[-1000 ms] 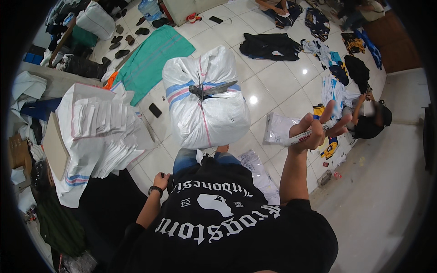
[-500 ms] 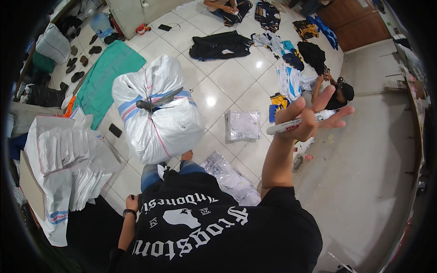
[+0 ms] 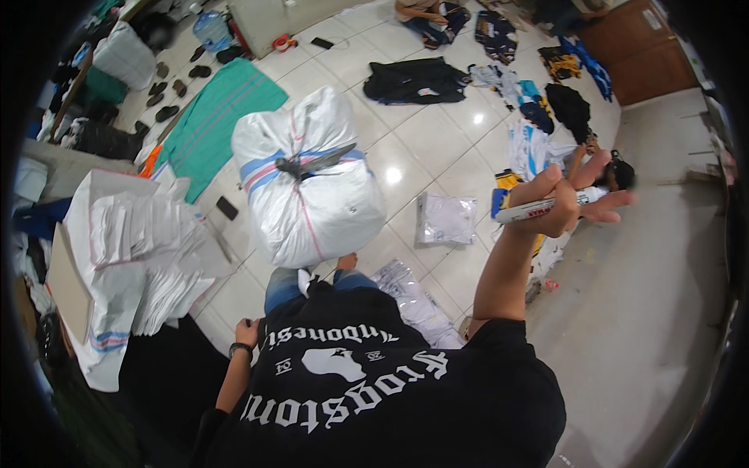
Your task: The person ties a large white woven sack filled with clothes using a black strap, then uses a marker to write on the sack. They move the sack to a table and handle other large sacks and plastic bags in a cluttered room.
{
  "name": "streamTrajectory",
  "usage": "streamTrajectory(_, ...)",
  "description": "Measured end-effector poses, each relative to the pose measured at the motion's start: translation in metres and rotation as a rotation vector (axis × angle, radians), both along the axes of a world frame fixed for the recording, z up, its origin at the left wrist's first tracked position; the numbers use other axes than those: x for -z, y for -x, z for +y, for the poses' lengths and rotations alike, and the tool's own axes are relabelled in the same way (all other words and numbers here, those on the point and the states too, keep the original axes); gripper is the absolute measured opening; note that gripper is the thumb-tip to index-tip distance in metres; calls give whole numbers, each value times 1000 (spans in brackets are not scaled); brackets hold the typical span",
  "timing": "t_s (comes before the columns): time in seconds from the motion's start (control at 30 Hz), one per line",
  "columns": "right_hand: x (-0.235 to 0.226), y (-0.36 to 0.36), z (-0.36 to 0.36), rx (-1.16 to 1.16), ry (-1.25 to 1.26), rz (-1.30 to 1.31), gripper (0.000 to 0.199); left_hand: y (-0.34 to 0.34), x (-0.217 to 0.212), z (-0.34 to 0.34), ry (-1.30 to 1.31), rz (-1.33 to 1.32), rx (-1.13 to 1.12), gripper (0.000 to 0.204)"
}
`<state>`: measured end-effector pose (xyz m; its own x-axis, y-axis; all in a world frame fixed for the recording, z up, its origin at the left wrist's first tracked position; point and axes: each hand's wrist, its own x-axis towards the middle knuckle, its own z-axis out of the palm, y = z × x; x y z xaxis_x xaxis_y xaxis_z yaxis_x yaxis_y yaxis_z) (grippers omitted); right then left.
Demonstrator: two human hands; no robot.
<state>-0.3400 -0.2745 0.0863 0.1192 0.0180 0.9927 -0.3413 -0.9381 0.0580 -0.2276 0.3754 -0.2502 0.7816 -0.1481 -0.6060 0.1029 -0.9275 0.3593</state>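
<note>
My right hand (image 3: 552,204) is raised at the right, its thumb and some fingers closed around a white marker pen (image 3: 546,207) while other fingers stick out. Down by my hip is my left hand (image 3: 247,332), with a dark band on the wrist; its fingers are mostly hidden, so what they do does not show. In front of my legs stands a big white woven sack (image 3: 320,218), stuffed full, with blue and red stripes. Pink string and a dark strip (image 3: 316,162) tie it at the top. Neither hand touches the sack.
White folded sacks (image 3: 133,234) are piled at the left, near a phone (image 3: 227,207) and a green sheet (image 3: 226,117). Clear-wrapped packets (image 3: 446,219) lie on the tiles at the right. Two people sit among clothes (image 3: 417,80) farther off. A wall bounds the right side.
The whole view has shifted, so most things appear farther right. My right hand still holds the marker pen up, and my left hand stays by my hip.
</note>
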Motion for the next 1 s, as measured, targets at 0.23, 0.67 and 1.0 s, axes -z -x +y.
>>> streamTrajectory(0.23,12,6,12,138,3,140,21,6,-10,6,-56,33,-33,36)
streamTrajectory(0.67,156,8,110,-566,-717,540,52,11,-21,-3,27,89,-121,35)
streamTrajectory(1.0,204,-1,152,-653,-968,531,26,7,-26,12,-32,71,-31,35)
